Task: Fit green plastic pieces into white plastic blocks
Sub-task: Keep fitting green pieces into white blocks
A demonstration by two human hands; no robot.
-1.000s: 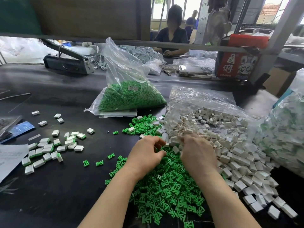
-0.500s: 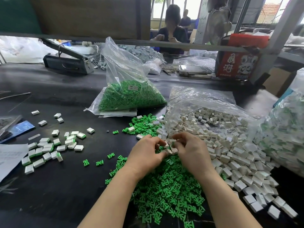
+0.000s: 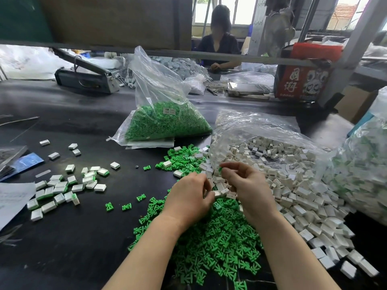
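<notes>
The right hand (image 3: 250, 190) is raised slightly over the black work surface (image 3: 69, 237), fingers curled, with thumb and forefinger pinching one small green plastic piece (image 3: 220, 169) at the fingertips. The piece is bright green and mostly hidden by the fingers; its shape cannot be read there.

The left hand (image 3: 188, 200) sits just beside the right hand, on its inner side, fingers curled inward toward the palm. A small white rectangular plastic block (image 3: 216, 193) shows at its fingertips; whether the hand grips it cannot be told.

Directly below both wrists lies a loose heap of green plastic pieces (image 3: 213, 243). Each is flat, with splayed prongs joined by a crossbar. A second, smaller cluster of the same pieces (image 3: 182, 159) lies beyond the left hand.

To the outer side of the right hand, a large spread of white plastic blocks (image 3: 303, 197) spills from an open clear plastic bag (image 3: 261, 130). The blocks are small, box-shaped and matte white.

To the outer side of the left hand, well apart, lies a group of assembled white blocks with green edges (image 3: 60, 189). Three single green pieces (image 3: 126, 206) lie between that group and the left hand.

Beyond both hands stands a clear bag filled with green pieces (image 3: 165, 124).
</notes>
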